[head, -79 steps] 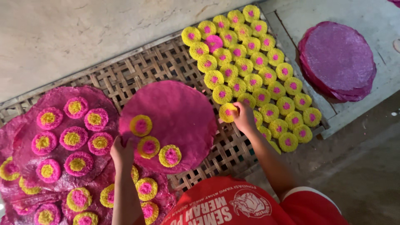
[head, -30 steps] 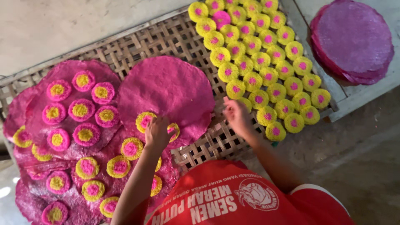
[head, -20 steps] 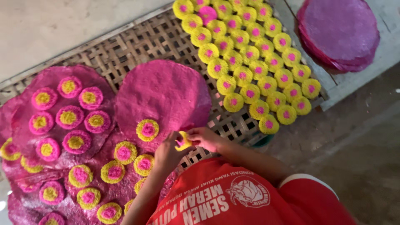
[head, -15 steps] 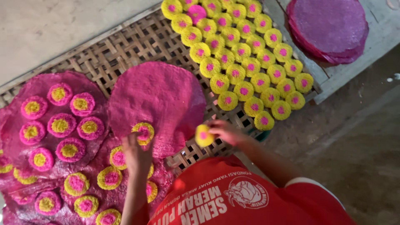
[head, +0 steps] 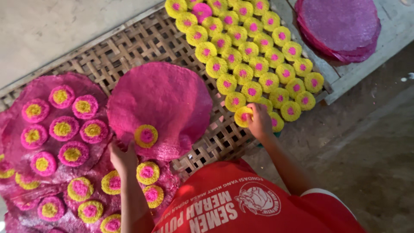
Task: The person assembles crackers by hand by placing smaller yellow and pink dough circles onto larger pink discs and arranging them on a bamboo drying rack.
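Yellow rosettes beside pink sheet

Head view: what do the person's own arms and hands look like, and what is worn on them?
Both arms are bare up to the short sleeves of a red shirt with white print. The left hand and right hand wear no gloves, rings or watch that I can see.

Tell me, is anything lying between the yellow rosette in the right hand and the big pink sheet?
Only bare woven bamboo tray lies between the yellow rosette in the right hand and the big pink sheet; nothing visible blocks it.
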